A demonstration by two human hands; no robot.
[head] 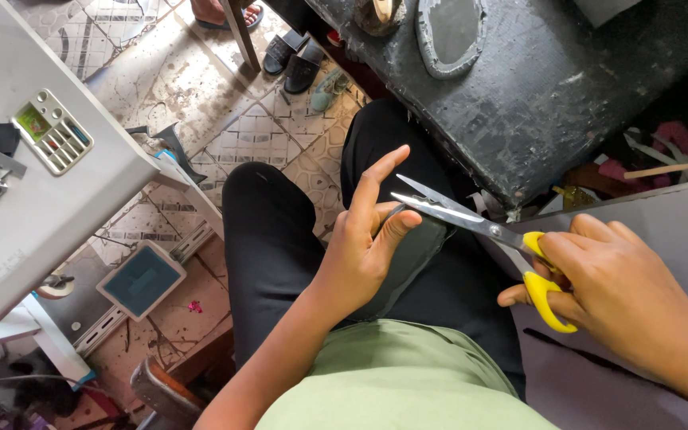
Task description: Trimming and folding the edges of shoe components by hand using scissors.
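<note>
Scissors [479,231] with yellow handles are held in the right hand [623,295], the fingers passed through the loops and closed around them; the blades are parted and directed leftward over the lap. A dark, greyish strip of material [412,255] is pinched by the left hand [364,239] between thumb and bent fingers, while the index finger is extended upward, apparently so that it is kept clear of the blades. The upper end of the strip is presented at the blade tips, just beside the thumb; whether the blades already touch it cannot be told. The strip hangs down across the right thigh, which seems to serve as a support.

Both hands are kept apart, well above the black trousers [268,239] and the green shirt hem [392,374] of the seated person. Ahead, a dark, worn counter [535,95] is seen, carrying a grey oval sole-shaped piece [449,32]. To the left, a pale grey machine housing [49,199] with a small button panel [52,131] is placed within reach. On the patterned tile floor [264,135], black sandals [292,60] and a blue-topped pedal plate [142,279] are visible. Coloured scraps [662,151] lie in the shadow at the right.
</note>
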